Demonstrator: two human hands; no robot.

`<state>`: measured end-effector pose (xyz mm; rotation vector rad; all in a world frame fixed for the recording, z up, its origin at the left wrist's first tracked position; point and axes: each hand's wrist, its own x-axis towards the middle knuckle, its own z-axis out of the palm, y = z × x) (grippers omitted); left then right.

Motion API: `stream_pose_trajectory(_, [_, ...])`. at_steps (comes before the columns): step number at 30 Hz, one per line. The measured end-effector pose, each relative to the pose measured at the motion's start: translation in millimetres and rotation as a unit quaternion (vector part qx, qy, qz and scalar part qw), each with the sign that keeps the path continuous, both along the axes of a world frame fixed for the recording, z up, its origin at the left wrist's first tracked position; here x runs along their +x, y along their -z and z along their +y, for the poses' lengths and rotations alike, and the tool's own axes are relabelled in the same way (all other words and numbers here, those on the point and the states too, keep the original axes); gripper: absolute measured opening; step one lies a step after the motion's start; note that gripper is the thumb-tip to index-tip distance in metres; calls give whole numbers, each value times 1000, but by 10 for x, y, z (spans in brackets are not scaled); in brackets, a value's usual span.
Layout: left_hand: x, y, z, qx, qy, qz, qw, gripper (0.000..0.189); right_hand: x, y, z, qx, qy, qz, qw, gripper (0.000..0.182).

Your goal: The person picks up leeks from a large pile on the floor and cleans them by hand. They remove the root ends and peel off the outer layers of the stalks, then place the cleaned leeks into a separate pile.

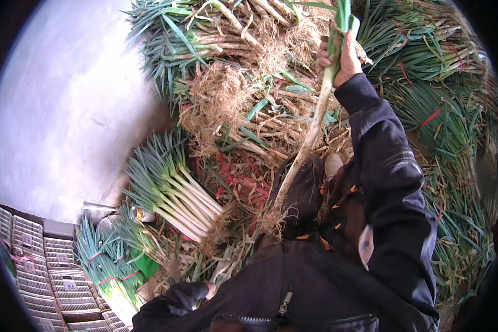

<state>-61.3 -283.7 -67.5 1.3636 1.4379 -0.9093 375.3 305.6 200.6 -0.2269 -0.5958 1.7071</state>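
Note:
My right hand, raised at the top right, grips a long Welsh onion by its green upper part. The onion's pale, soil-stained stalk slants down over my leg, and its roots hang near my lap. Only a small part of my left hand shows beyond its dark sleeve at the lower left, beside dry leaf scraps; its fingers are mostly hidden. Left of my legs lies a fan of clean white-stalked Welsh onions, roots towards me.
Untrimmed onions with matted roots are heaped ahead. More tied bundles line the right side. Red ties lie among leaf litter. Lower left are banded clean bundles and stacked plastic crates, near a pale wall.

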Motion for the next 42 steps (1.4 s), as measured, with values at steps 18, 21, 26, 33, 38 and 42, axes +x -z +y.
stream_pose_trajectory(18, [2862,-2104,4133,384,-383,-598,590,27,-240,-12,-428,-5,-28,-201,979,19])
stream_pose_trajectory(21, [2917,-2132,4097,534,-316,-504,600,21,-253,2,-457,2,-7,-248,969,17])
stream_pose_trajectory(26, [2866,-2079,4118,669,-224,-412,576,20,-320,38,-441,35,-2,-266,963,17])
stream_pose_trajectory(33, [2833,-2157,4125,578,-292,-438,623,16,-299,108,-398,60,-66,-211,973,17])
stream_pose_trajectory(38, [2742,-2189,4188,462,-341,-485,660,22,-354,57,-494,52,-40,-241,968,16])
stream_pose_trajectory(42, [2809,-2151,4161,585,-273,-433,629,20,-359,122,-413,37,-21,-236,971,27])
